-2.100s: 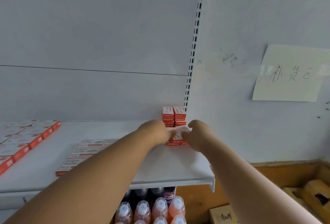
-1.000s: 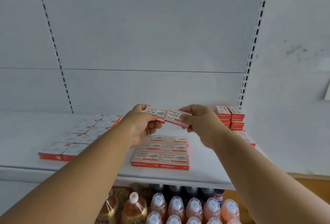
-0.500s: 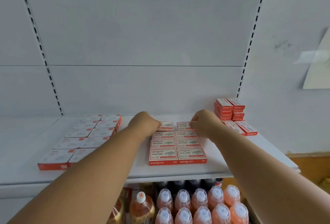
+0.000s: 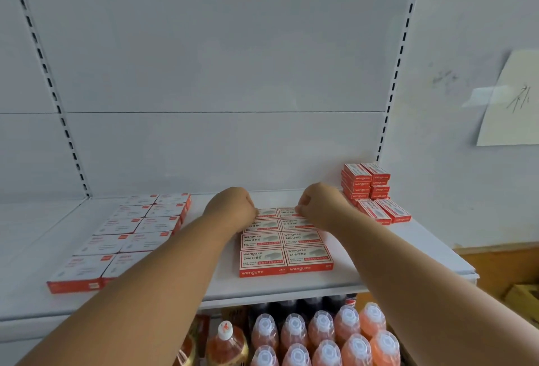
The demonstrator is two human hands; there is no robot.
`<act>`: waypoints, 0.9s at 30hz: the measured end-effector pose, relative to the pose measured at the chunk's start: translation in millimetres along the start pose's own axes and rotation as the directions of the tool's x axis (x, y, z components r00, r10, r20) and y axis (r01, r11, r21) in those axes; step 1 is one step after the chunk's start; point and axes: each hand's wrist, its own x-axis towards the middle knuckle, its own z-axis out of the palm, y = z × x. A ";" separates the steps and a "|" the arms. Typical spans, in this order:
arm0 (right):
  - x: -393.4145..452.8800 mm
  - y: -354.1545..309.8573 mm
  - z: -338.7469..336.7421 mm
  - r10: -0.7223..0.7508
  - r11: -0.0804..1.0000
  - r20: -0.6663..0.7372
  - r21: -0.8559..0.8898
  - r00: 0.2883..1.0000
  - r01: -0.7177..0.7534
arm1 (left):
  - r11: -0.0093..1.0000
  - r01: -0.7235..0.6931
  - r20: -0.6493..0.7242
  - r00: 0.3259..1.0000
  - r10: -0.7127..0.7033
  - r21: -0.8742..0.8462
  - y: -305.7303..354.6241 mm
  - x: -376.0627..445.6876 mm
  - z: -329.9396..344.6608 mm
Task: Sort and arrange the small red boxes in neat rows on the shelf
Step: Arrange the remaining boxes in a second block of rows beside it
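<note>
Small red boxes with white tops lie in a two-wide block [image 4: 285, 254] on the middle of the white shelf [image 4: 291, 288]. My left hand [image 4: 233, 208] is curled at the left back box [image 4: 269, 213] of that block and grips its left edge. My right hand [image 4: 320, 203] pinches the right back box [image 4: 287, 212] at its far edge. Both boxes lie flat on the shelf, in line with the rows in front. A second flat block of red boxes [image 4: 140, 228] sits to the left. At the right back corner stands a stack of red boxes [image 4: 366, 181].
Two more red boxes [image 4: 385, 211] lie flat in front of the stack. Orange drink bottles [image 4: 320, 333] fill the shelf below. A paper note [image 4: 513, 103] hangs on the right wall. Slotted uprights [image 4: 393, 85] frame the back panel. A cardboard carton [image 4: 522, 298] sits low right.
Both hands carried one box each from the right corner to the middle block and set them down as its back row. Since half a second ago the hands have barely moved.
</note>
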 end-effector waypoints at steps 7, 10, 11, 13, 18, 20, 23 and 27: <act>-1.7 10.4 -0.9 -0.048 0.999 -0.107 0.010 0.993 0.050 | 0.990 -0.049 -0.067 0.996 0.059 0.135 17.8 -5.7 -3.6; -5.6 29.8 -18.2 -0.065 0.997 -0.203 0.019 0.977 0.070 | 0.986 -0.146 -0.081 0.985 0.153 0.081 44.4 -11.0 -1.8; -7.0 39.6 -26.3 -0.057 0.998 -0.221 0.012 0.974 0.061 | 0.981 -0.185 -0.065 0.980 0.188 0.052 56.2 -13.0 -0.4; -9.6 61.6 -42.8 -0.027 0.999 -0.239 -0.042 0.971 0.017 | 0.966 -0.258 0.007 0.966 0.258 -0.008 80.5 -17.2 3.8; -21.3 115.7 -75.3 0.072 0.968 -0.152 -0.226 0.986 -0.106 | 0.931 -0.362 0.142 0.920 0.366 -0.050 142.8 -24.2 26.3; -26.1 131.2 -81.5 0.092 0.962 -0.070 -0.249 0.993 -0.107 | 0.921 -0.389 0.191 0.903 0.385 -0.019 165.1 -25.5 37.5; -26.7 147.3 -83.9 0.079 0.985 0.002 -0.155 0.997 -0.078 | 0.920 -0.390 0.222 0.901 0.372 0.041 191.0 -23.5 52.4; -24.1 161.3 -84.9 -0.003 0.996 -0.017 -0.087 1.000 0.001 | 0.927 -0.357 0.195 0.923 0.331 0.116 207.8 -20.4 67.4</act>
